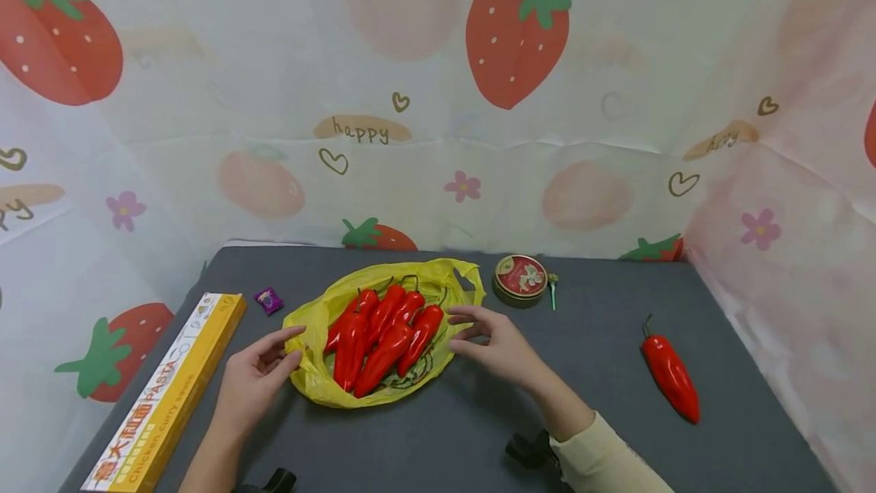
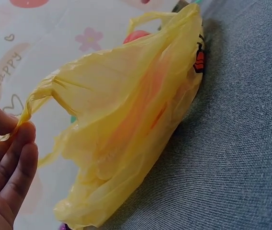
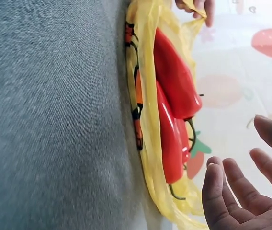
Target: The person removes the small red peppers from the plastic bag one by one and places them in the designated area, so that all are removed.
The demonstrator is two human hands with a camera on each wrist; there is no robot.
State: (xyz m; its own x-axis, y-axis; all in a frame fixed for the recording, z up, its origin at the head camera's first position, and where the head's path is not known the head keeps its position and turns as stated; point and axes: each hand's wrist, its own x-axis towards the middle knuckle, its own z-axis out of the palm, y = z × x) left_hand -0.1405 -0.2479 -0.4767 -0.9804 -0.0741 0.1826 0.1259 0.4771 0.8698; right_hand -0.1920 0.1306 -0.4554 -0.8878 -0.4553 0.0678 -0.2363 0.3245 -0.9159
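A yellow plastic bag (image 1: 311,375) lies spread on the table, its mouth open, with several red peppers (image 1: 383,352) inside. My left hand (image 1: 256,371) is at the bag's left side; in the left wrist view its thumb and fingers pinch the bag's handle (image 2: 40,98) and lift it. To the right of the bag hovers my right hand (image 1: 496,345), fingers apart and holding nothing. The right wrist view shows that hand (image 3: 246,191) beside the red peppers (image 3: 174,81), with a gap between its thumb and fingers.
Another red pepper (image 1: 671,379) lies at the right. Behind the bag stand a round red-lidded tin (image 1: 520,280) and a small green-stemmed item (image 1: 553,291). At the left are a purple wrapped sweet (image 1: 269,300) and a long yellow pasta box (image 1: 167,394). A printed cloth hangs behind the table.
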